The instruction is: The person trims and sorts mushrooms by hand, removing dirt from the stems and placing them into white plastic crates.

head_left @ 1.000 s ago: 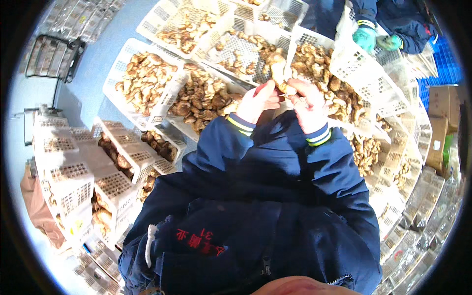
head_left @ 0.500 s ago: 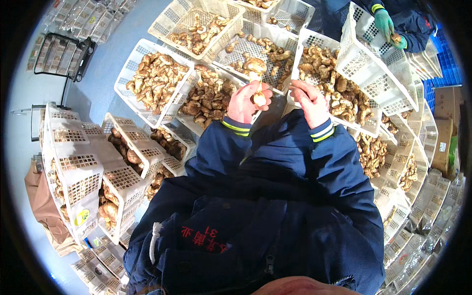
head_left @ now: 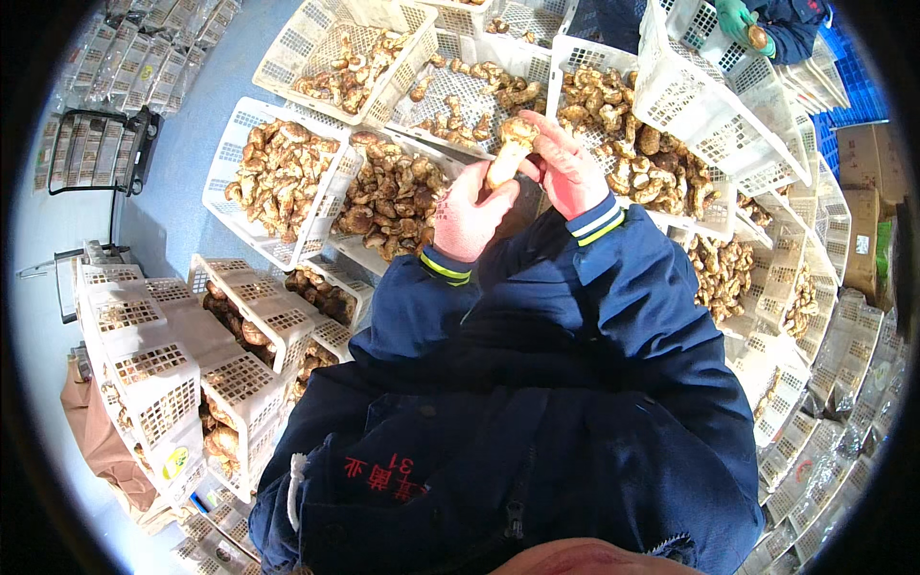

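A pale-stemmed mushroom (head_left: 513, 150) with a brown cap is between my two hands, tilted with its cap upward. My left hand (head_left: 465, 218), in what looks like a pale pink glove, is closed around the lower stem. My right hand (head_left: 572, 175) reaches it from the other side, its fingers at the cap and upper stem. Just beyond is a white mesh crate (head_left: 436, 93) with scattered mushrooms. Fuller crates flank it: a heap of brown mushrooms (head_left: 388, 196) near my left hand, another heap (head_left: 661, 172) beyond my right hand.
A light crate (head_left: 271, 69) and a heaped crate (head_left: 222, 175) stand at the far left. Stacked crates (head_left: 158, 350) rise at the near left. An upright-tilted crate (head_left: 704, 120) leans at the right. Behind it, a co-worker's green-gloved hand (head_left: 736, 21) holds a mushroom.
My right hand has come across to the mushroom, which only my left hand held before. The mushroom has tilted, its stem now slanting toward my left hand. The whole view has shifted slightly.
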Available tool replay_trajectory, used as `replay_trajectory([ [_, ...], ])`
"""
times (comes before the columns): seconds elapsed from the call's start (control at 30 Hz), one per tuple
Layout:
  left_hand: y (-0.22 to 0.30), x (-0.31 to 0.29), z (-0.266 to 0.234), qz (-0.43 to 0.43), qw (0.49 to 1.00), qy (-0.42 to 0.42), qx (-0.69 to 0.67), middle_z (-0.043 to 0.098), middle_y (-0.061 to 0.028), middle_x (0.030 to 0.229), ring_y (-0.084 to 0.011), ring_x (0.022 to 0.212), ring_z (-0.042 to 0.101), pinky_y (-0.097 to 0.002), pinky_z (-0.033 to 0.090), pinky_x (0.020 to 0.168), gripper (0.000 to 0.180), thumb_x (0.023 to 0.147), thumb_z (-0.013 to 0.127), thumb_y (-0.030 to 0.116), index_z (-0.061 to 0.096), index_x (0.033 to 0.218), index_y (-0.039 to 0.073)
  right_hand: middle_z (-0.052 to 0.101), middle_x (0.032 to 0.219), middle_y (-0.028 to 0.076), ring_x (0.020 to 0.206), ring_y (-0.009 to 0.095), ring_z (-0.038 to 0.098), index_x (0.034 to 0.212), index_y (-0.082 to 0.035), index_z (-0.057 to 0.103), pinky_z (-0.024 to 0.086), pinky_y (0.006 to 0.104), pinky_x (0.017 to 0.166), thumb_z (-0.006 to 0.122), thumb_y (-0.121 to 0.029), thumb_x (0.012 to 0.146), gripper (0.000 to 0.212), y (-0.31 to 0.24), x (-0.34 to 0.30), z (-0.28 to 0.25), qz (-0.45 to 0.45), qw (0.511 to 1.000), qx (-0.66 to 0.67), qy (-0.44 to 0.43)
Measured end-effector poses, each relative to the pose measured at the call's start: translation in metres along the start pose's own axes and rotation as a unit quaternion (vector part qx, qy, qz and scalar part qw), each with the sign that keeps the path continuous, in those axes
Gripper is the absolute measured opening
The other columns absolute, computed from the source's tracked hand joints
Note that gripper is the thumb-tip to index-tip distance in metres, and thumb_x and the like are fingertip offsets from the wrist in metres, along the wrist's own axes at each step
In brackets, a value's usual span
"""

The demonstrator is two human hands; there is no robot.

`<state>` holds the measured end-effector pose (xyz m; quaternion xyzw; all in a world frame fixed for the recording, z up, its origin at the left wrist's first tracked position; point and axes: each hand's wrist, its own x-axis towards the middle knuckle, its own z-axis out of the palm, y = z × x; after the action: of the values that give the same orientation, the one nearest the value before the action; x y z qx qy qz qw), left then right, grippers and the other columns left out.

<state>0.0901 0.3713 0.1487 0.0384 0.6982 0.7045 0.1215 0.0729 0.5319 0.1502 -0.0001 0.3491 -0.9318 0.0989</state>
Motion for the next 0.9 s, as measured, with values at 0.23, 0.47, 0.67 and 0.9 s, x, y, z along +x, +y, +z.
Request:
replay_trajectory([
  [0.23,-0.02,0.019,-0.034,-0.095,0.977,0.045,-0.184,0.056,-0.0029,0.072,-0.0076,0.06,0.05,-0.019,0.038,0.051,0.012,0.08,0.05,0.002,0.056,0.09,-0.003,0.057,0.102,0.007,0.09,0.018,0.057,0.12,-0.002,0.047,0.047,0.0296,0.077,0.05,-0.019,0.087,0.037,-0.016,0.007,-0.06,0.065,0.958,-0.251,0.118],
  [0.47,-0.133,0.111,-0.232,-0.153,0.964,0.196,-0.097,0.06,-0.0055,0.075,-0.0138,0.06,0.056,-0.0284,0.046,0.055,0.018,0.082,0.054,0.017,0.061,0.09,0.003,0.061,0.091,0.007,0.07,0.016,0.06,0.113,-0.006,0.054,0.05,0.0275,0.058,0.058,-0.023,0.083,0.034,-0.054,-0.017,-0.247,0.091,0.891,-0.272,0.351],
  [0.67,-0.115,0.213,-0.368,-0.221,0.907,0.218,-0.284,0.054,-0.0144,0.098,-0.026,0.098,0.05,-0.0391,0.046,0.083,0.052,0.076,0.061,0.043,0.048,0.109,0.004,0.061,0.082,0.005,0.068,0.014,0.059,0.111,-0.005,0.054,0.049,0.0264,0.061,0.057,-0.024,0.084,0.033,-0.06,-0.007,-0.225,0.09,0.88,-0.303,0.355],
  [0.9,-0.13,0.142,-0.18,-0.191,0.916,0.083,-0.343,0.056,-0.0112,0.108,-0.0272,0.101,0.053,-0.0388,0.04,0.089,0.031,0.091,0.042,0.022,0.052,0.112,0.002,0.056,0.109,0.015,0.102,0.027,0.053,0.115,-0.01,0.052,0.04,0.0338,0.087,0.053,-0.034,0.076,0.045,-0.082,-0.009,-0.252,0.125,0.503,-0.805,0.288],
])
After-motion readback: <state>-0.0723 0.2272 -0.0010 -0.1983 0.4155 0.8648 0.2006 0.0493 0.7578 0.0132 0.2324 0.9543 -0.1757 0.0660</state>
